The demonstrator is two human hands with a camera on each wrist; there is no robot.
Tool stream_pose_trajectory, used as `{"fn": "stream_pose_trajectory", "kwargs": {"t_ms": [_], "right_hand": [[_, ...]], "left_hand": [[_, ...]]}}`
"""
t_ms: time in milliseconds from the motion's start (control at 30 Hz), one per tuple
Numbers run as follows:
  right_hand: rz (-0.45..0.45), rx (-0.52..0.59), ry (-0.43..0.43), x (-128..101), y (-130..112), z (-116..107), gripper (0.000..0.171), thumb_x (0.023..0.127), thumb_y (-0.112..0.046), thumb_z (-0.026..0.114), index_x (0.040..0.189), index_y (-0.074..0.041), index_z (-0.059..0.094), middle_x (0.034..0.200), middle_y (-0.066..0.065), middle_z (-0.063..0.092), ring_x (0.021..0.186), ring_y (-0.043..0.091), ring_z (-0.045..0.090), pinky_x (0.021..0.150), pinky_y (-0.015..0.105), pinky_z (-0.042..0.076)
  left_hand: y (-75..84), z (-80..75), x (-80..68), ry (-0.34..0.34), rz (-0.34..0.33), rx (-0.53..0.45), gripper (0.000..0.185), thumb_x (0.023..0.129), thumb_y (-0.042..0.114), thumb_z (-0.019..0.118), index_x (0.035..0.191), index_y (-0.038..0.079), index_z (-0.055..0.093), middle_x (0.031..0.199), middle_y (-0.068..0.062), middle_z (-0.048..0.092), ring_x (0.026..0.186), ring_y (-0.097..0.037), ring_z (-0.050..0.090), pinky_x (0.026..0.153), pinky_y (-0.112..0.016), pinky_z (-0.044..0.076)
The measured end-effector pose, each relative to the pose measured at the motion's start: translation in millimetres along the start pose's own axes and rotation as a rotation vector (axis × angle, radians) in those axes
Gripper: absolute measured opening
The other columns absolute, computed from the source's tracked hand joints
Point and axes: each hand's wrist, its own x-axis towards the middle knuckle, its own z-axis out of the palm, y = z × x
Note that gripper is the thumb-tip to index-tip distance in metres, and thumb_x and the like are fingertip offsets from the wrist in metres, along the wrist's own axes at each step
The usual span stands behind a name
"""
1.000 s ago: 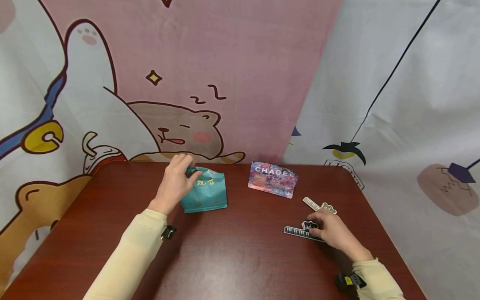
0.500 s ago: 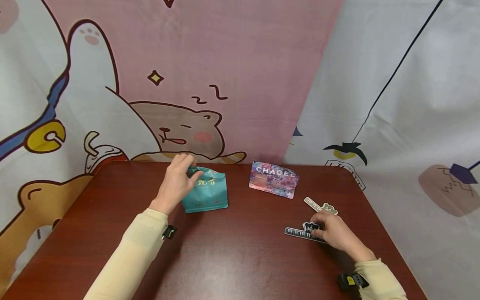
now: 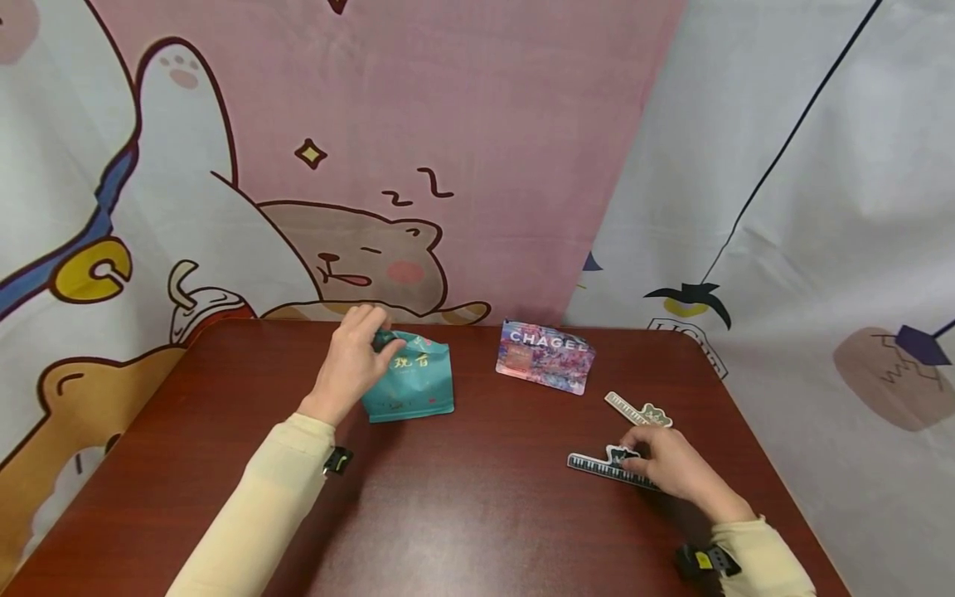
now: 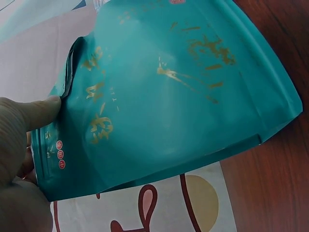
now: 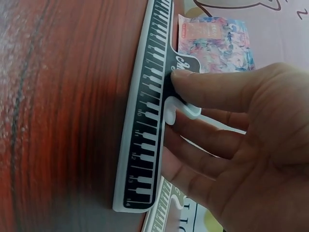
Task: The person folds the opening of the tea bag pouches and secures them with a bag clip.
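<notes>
L hand (image 3: 349,365) pinching teal pouch (image 3: 412,381), R hand (image 3: 667,466) – curled on ruler (image 3: 600,468)

Right hand (image 5: 231,145) pinching piano-key ruler (image 5: 147,111), pastel pouch (image 5: 215,41) behind

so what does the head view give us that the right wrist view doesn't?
Head only: left hand gripping the teal pouch at its top, plus a second, pale ruler on the table. Right wrist only: the piano-key print and number marks along the black ruler. Both: right hand pinching that ruler, and the pink pouch.
</notes>
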Motion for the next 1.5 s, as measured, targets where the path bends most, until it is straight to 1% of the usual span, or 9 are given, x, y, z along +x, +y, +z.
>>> {"fn": "stream_pose_trajectory", "kwargs": {"t_ms": [267,500,700,833,1033,1167,1367,1433,1500], "right_hand": [[-0.021,0.005,-0.004,-3.9,-1.9,-1.6,0.022,0.082,-0.009,0.085,0.082,-0.016,0.065,0.073,-0.009,0.059,0.065,0.006,0.043,0.058,0.028,0.037],[-0.015,0.016,-0.012,-5.6,-5.9,-2.5,0.022,0.084,-0.007,0.083,0.081,-0.016,0.063,0.068,-0.011,0.052,0.061,0.004,0.041,0.057,0.026,0.036],[-0.056,0.013,0.034,-5.7,-7.8,-2.3,0.023,0.085,-0.007,0.081,0.080,-0.018,0.062,0.068,-0.013,0.051,0.063,0.001,0.043,0.058,0.025,0.038],[-0.062,0.022,0.065,-6.0,-10.5,-2.6,0.021,0.085,-0.006,0.082,0.081,-0.018,0.064,0.071,-0.013,0.054,0.065,0.001,0.044,0.059,0.026,0.040],[-0.088,0.035,0.143,-5.9,-14.3,-2.1,0.024,0.084,-0.004,0.083,0.084,-0.020,0.065,0.075,-0.014,0.057,0.070,0.000,0.047,0.062,0.026,0.042],[-0.093,0.032,0.189,-5.7,-16.1,-2.3,0.024,0.083,-0.005,0.085,0.090,-0.018,0.065,0.080,-0.011,0.060,0.071,0.003,0.049,0.063,0.027,0.042],[-0.067,0.019,0.207,-4.5,-20.1,-3.8,0.029,0.085,-0.005,0.083,0.110,-0.008,0.068,0.096,-0.001,0.072,0.085,0.018,0.066,0.070,0.035,0.053],[-0.067,0.021,0.218,-3.8,-21.1,-4.1,0.033,0.085,-0.004,0.083,0.115,-0.004,0.070,0.097,0.002,0.073,0.087,0.021,0.067,0.071,0.037,0.053],[-0.078,0.020,0.238,-3.3,-22.2,-4.2,0.033,0.085,-0.003,0.083,0.116,-0.003,0.072,0.098,0.003,0.074,0.087,0.021,0.066,0.071,0.037,0.052]], "left_hand": [[-1.3,0.0,0.1,-0.008,-0.014,-0.002,0.041,0.077,0.003,0.090,0.086,0.004,0.050,0.084,-0.007,0.053,0.081,-0.024,0.048,0.067,-0.038,0.045],[-0.8,-0.3,-0.3,-0.018,-0.023,0.002,0.040,0.079,0.003,0.090,0.087,0.005,0.050,0.084,-0.007,0.052,0.081,-0.023,0.048,0.067,-0.038,0.044],[0.0,-0.8,-0.9,-0.019,-0.024,-0.001,0.041,0.079,0.004,0.089,0.087,0.006,0.049,0.084,-0.005,0.051,0.081,-0.023,0.047,0.068,-0.037,0.044],[0.5,-1.0,-0.9,-0.012,-0.020,-0.002,0.042,0.078,0.003,0.090,0.086,0.006,0.049,0.084,-0.006,0.051,0.081,-0.023,0.047,0.067,-0.037,0.043],[0.3,-0.5,-1.2,-0.013,-0.019,-0.001,0.042,0.078,0.003,0.090,0.086,0.005,0.049,0.084,-0.006,0.051,0.080,-0.023,0.047,0.067,-0.037,0.043],[0.4,-0.5,-1.4,-0.024,-0.028,0.004,0.041,0.079,0.004,0.089,0.087,0.006,0.050,0.085,-0.005,0.052,0.081,-0.023,0.047,0.068,-0.037,0.044],[0.7,-1.0,-1.2,-0.025,-0.027,0.009,0.041,0.079,0.004,0.089,0.087,0.007,0.049,0.085,-0.005,0.051,0.080,-0.023,0.047,0.067,-0.037,0.043],[0.7,-0.8,-0.9,-0.021,-0.022,0.010,0.041,0.079,0.004,0.089,0.086,0.006,0.049,0.084,-0.005,0.051,0.080,-0.023,0.047,0.067,-0.036,0.042],[0.9,-0.7,-0.5,-0.017,-0.018,0.012,0.041,0.078,0.004,0.090,0.086,0.006,0.049,0.083,-0.005,0.051,0.079,-0.023,0.046,0.067,-0.036,0.042]]}}
